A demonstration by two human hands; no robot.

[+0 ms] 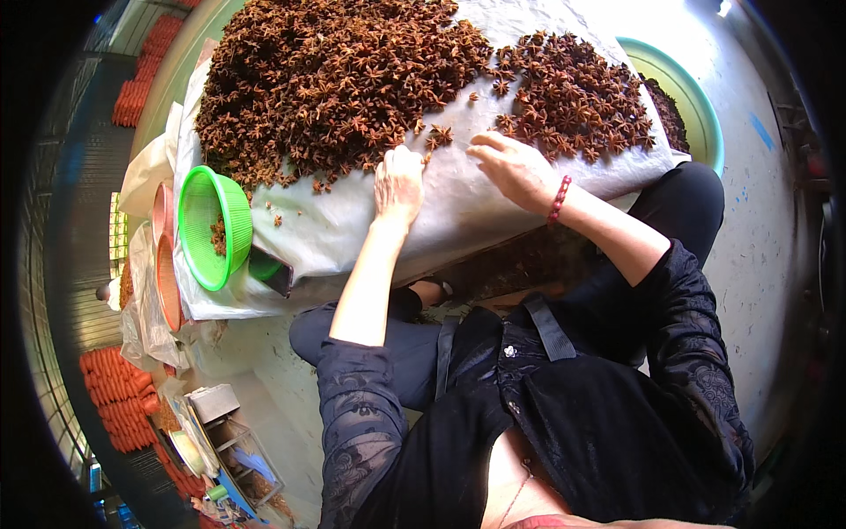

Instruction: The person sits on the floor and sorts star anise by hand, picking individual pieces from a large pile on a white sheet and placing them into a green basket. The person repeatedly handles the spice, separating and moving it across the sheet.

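Observation:
A large heap of dried star anise (330, 86) covers the far and left part of a white plastic sheet (330, 231). A smaller pile of star anise (575, 99) lies to its right. My left hand (399, 182) rests at the near edge of the large heap, fingers bent down by a few loose stars; whether it grips one is hidden. My right hand (512, 168), with a red bead bracelet at the wrist, hovers over the sheet below the smaller pile, fingers spread and nothing visible in them. Loose star anise (439, 136) lie between the hands.
A green plastic sieve basket (241, 228) with some brown bits stands at the sheet's left edge, beside a dark phone-like object (281, 274). Orange baskets (166, 278) sit further left. A round green-rimmed tub (714, 125) with dark contents is at the right. Stacked red net sacks (119, 397) stand lower left.

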